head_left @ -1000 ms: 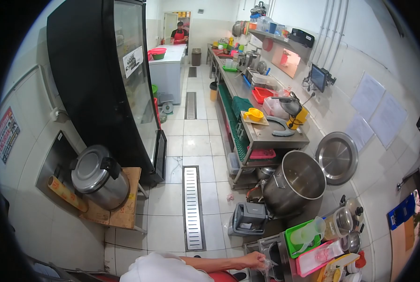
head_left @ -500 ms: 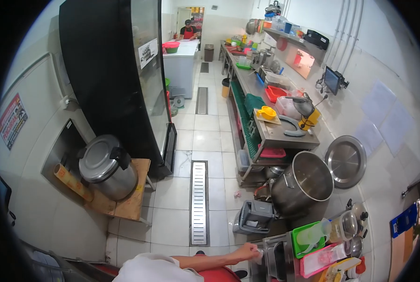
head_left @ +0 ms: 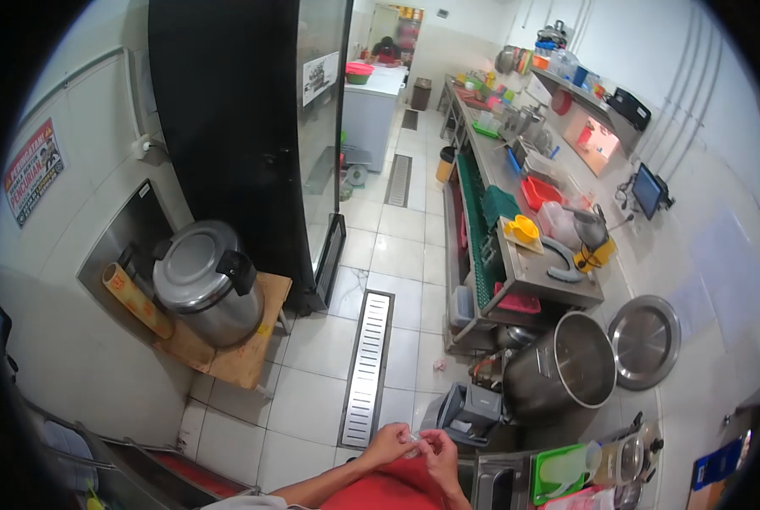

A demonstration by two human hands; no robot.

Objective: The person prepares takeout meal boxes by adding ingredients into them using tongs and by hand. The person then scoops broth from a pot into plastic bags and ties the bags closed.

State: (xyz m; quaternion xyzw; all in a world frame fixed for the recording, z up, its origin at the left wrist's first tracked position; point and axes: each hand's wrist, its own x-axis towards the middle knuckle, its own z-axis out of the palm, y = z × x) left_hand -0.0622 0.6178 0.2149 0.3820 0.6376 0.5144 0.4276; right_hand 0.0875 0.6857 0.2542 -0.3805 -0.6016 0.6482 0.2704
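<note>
Both of my hands meet in front of the red apron (head_left: 388, 488) at the bottom of the view. My left hand (head_left: 387, 447) pinches one side of a small piece of clear plastic (head_left: 412, 439). The fingers of my right hand (head_left: 439, 457) are closed on its other side. The plastic is thin and crumpled, partly covered by the fingertips; its exact kind does not show. A grey bin (head_left: 469, 406) stands just beyond my right hand.
To the right are a green tray (head_left: 543, 467) with a clear jug, a large steel pot (head_left: 550, 365) and a long steel counter. A lidded steel cooker (head_left: 201, 272) sits on a wooden stand at left, near a black fridge (head_left: 227, 127). A person (head_left: 386, 53) is at the far end.
One hand was at the counter on the right with clear plastic. Now both hands are together in front of the apron, on the plastic. The view has turned left.
</note>
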